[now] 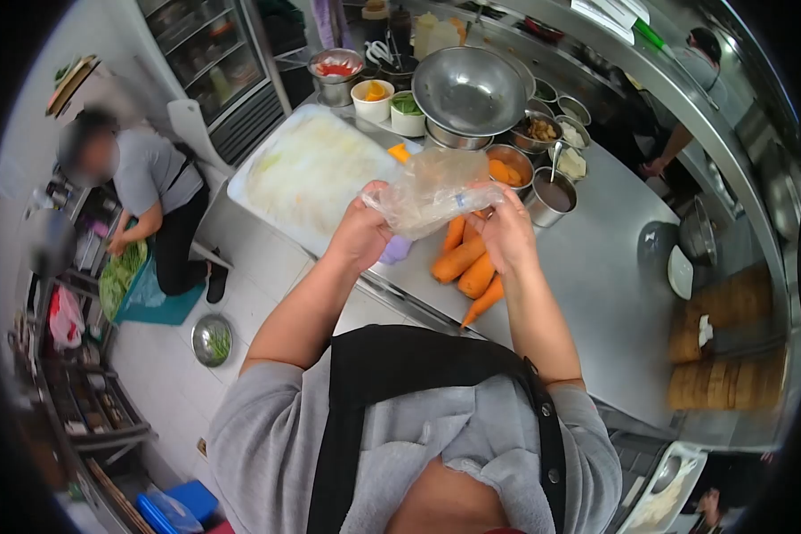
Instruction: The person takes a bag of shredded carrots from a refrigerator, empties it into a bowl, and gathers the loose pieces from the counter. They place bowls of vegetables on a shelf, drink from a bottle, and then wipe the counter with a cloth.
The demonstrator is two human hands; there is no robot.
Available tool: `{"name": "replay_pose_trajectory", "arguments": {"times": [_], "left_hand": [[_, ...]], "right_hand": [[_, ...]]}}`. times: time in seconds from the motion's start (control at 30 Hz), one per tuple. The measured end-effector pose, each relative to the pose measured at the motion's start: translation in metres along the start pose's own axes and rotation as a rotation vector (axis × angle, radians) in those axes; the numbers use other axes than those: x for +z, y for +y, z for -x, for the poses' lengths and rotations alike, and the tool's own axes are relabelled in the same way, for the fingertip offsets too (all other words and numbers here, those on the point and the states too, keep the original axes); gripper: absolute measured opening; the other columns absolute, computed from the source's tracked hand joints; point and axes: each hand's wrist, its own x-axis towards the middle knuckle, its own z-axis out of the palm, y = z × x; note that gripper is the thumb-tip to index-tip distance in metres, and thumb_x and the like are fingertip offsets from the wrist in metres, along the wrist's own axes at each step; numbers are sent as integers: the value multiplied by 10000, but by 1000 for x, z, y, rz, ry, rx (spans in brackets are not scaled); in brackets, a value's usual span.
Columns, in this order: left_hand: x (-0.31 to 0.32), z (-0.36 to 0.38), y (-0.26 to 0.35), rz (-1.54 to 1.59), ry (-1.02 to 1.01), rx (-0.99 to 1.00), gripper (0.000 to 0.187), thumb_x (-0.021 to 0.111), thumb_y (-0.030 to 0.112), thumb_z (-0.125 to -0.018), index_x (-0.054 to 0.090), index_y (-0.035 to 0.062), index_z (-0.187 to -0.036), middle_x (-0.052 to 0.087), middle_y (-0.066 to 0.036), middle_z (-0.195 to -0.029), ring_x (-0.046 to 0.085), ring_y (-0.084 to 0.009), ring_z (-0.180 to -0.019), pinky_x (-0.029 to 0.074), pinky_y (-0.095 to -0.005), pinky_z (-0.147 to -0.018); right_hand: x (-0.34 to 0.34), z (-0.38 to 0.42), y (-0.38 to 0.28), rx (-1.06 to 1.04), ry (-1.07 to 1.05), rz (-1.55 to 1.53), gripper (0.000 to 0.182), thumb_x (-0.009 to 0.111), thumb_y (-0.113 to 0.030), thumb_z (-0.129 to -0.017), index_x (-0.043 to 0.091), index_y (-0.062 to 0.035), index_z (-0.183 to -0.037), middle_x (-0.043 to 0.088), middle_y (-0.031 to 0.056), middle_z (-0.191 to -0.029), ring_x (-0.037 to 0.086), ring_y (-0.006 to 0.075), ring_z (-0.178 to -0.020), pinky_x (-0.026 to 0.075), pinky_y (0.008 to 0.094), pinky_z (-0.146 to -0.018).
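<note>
A clear plastic bag (429, 194) is stretched between my two hands above the front edge of the steel counter. My left hand (363, 233) grips its left side, fingers closed on the film. At the other side, my right hand (511, 231) pinches the bag near a small blue mark. Several peeled carrots (460, 260) lie on the counter just below my right hand. Beneath the bag shows a purple cloth-like item (394, 250), partly hidden. What the bag contains, if anything, I cannot make out.
A white cutting board (303, 169) lies left, beside a large steel bowl (470, 92). Several small containers, including a steel pot of dark liquid (552, 198), line the back. A seated person (156, 169) handles leafy greens at left. Bamboo steamers (725, 384) stand at right.
</note>
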Motion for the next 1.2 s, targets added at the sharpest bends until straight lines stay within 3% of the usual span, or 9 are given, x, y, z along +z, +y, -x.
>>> {"name": "replay_pose_trajectory", "arguments": {"times": [0.17,0.37,0.53,0.63,0.77,0.87,0.97,1.07,1.2], "left_hand": [[-49,-37,38,-85,70,-108,204,467,64,-852,481,74,-1055,558,-112,-1073,592,-263,-984,518,-401,-824],[-83,-58,74,228,-165,-420,317,478,165,-931,469,18,-1212,541,-154,-1229,561,-285,-1090,475,-433,-932],[-88,-71,68,289,-187,-385,331,513,206,-946,496,-5,-1201,565,-143,-1200,587,-273,-1045,503,-409,-891],[-83,-69,69,182,-262,-370,332,553,280,-942,542,30,-1160,605,-100,-1092,602,-226,-992,498,-372,-877],[-92,-71,74,-138,-380,-335,301,615,295,-914,563,63,-1098,600,-7,-899,585,-115,-828,494,-280,-723],[-77,-64,92,-871,-522,-512,315,642,328,-898,583,74,-1074,589,34,-825,515,-59,-708,435,-231,-592],[-93,-66,67,-825,-730,-417,287,636,338,-903,597,91,-1043,580,47,-777,501,-51,-710,418,-225,-586],[-94,-80,62,-528,-382,-430,316,588,332,-934,564,100,-1147,614,-4,-919,578,-104,-850,489,-285,-739],[-66,-94,65,205,-295,-315,280,467,312,-985,518,99,-1158,583,-114,-1163,562,-284,-1100,463,-456,-960]], "right_hand": [[40,-4,4,-101,22,-174,220,407,-88,-946,556,-39,-1100,578,114,-1143,556,214,-1028,452,408,-918],[41,-18,52,-65,-54,-58,209,440,-105,-930,544,-36,-1097,545,92,-1095,517,200,-1051,414,361,-927],[73,-14,84,-96,50,1030,367,647,-91,-797,526,-13,-1134,553,66,-1088,524,143,-1023,424,329,-896],[63,-20,93,-114,-21,1278,397,622,-173,-845,507,-18,-1191,566,111,-1089,558,230,-976,445,352,-880],[47,-28,74,85,63,427,344,507,-118,-895,503,-5,-1219,572,144,-1186,581,253,-1011,477,359,-843],[63,-31,32,118,240,-229,295,449,-102,-911,529,-5,-1177,585,123,-1134,585,238,-982,494,344,-798],[63,-40,13,162,277,-361,183,450,-117,-914,554,-29,-1037,584,50,-899,568,175,-789,483,296,-681],[30,-48,27,230,136,-388,85,477,-131,-913,529,-66,-898,488,-24,-689,467,91,-573,408,229,-515],[37,-52,3,312,142,-147,115,528,-179,-908,510,-100,-827,397,-68,-601,338,28,-451,278,179,-391]]}}
